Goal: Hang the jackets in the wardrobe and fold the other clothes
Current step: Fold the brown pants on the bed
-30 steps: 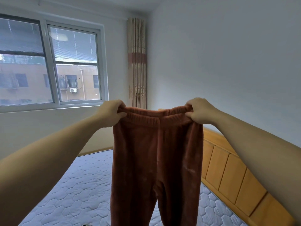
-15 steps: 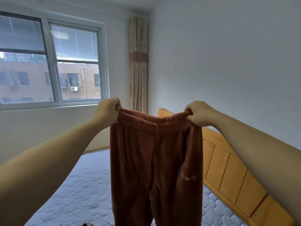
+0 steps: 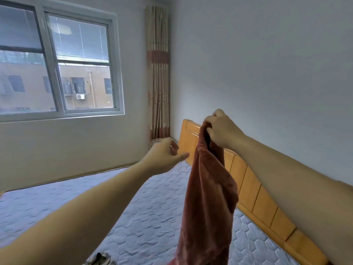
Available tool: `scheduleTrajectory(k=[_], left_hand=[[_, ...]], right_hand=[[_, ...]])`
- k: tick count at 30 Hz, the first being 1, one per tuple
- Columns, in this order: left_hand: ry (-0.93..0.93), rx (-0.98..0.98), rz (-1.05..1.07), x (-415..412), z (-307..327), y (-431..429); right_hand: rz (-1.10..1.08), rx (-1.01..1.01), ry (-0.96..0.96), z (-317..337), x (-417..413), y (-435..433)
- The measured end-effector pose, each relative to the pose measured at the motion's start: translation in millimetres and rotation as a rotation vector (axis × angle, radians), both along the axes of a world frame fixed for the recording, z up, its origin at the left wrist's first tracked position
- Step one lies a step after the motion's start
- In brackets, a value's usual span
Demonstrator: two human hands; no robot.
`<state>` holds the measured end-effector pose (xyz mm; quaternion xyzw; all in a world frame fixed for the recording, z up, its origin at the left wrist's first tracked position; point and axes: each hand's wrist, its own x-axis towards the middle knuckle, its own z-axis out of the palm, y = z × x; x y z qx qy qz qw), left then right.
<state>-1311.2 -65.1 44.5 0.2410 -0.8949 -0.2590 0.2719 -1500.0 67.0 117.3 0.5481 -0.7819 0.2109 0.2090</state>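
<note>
Released: your left hand point(image 3: 164, 155) has left the trousers point(image 3: 208, 197), loosely curled, empty. Your right hand point(image 3: 219, 131) grips their bunched top above the bed point(image 3: 133, 217).

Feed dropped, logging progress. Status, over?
Right hand grips trousers by waistband. Left hand free, beside them. Hanging unfolded over mattress. Nothing in the way.

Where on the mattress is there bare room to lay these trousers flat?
Free: the wide mattress stretch between the window wall and the left forearm, and the patch below the empty left hand, beside the trousers. Crowded: the strip between the trousers, gripped by the right hand, and the headboard is narrow; a small item lies at the bottom edge.
</note>
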Motion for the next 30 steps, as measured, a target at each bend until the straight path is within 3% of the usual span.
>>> scheduleTrajectory(k=[9,12,18,24,26,30], left_hand=[[0.196,0.222,-0.009,-69.2,-22.0,48.0],[0.044,0.175,-0.028,-62.3,-29.1,35.7],[-0.222,-0.123,-0.109,-16.5,-30.3,-19.4],[-0.542,-0.348,0.053,16.7,28.5,-62.0],[-0.433,-0.403,0.097,25.5,60.0,-73.3],[0.157,-0.437,0.275,35.2,116.0,-84.6]], right_hand=[[0.060,-0.045,-0.019,5.9,14.7,-14.6],[0.049,-0.063,-0.015,10.4,8.8,-9.1],[-0.100,-0.072,-0.063,11.7,-21.6,12.6],[-0.122,-0.056,-0.095,4.3,-37.9,21.3],[-0.121,-0.094,-0.098,6.4,-42.2,21.1],[-0.141,-0.335,-0.122,24.8,-45.3,17.6]])
